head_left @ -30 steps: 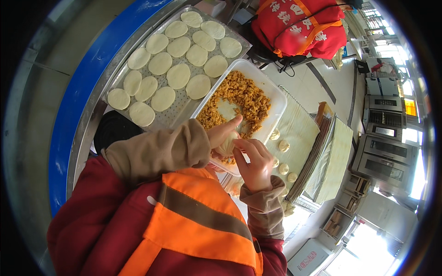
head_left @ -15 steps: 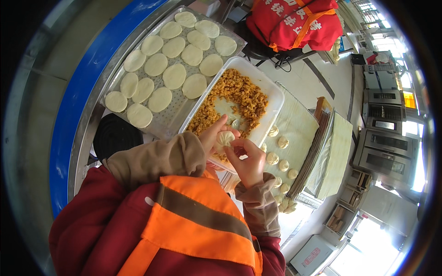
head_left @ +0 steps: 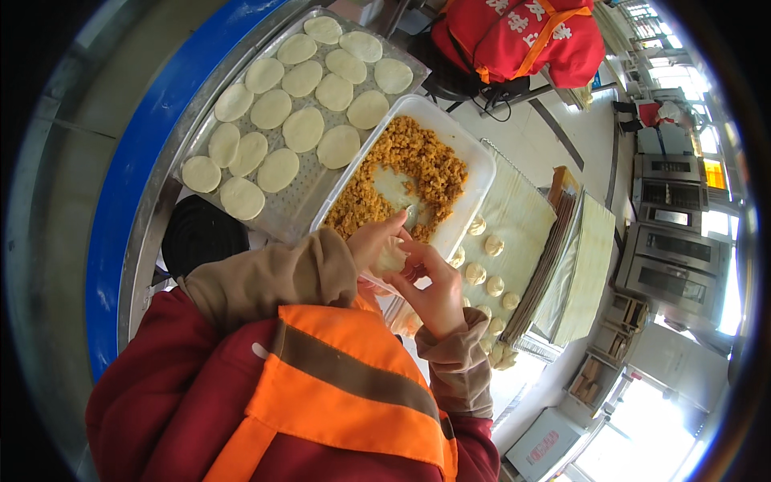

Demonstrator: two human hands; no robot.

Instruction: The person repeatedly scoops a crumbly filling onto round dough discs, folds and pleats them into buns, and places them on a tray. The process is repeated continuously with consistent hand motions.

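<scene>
Between my two hands is a pale, pleated bun [head_left: 390,255], partly hidden by my fingers. My left hand [head_left: 371,241] cradles it from the left, thumb raised beside it. The fingers of my right hand [head_left: 434,287] are bent in and pinch the dough at its edge. Both hands are over the near end of a translucent plastic tub [head_left: 482,165] of crumbly orange-brown filling [head_left: 418,157]. A patch of the tub's bottom shows through the filling, and a shiny spoon-like piece [head_left: 411,215] lies there, mostly covered.
Flat dough rounds [head_left: 303,130] lie in rows on a perforated metal tray [head_left: 301,197] at the left. To the right, several shaped buns [head_left: 475,274] sit on a lined tray [head_left: 514,201] beside stacked boards [head_left: 554,241]. A person in red [head_left: 518,40] is at the far side.
My right hand has shifted slightly around the bun, its fingers now covering more of the pleated top. The bun has turned or tilted a little in my left hand.
</scene>
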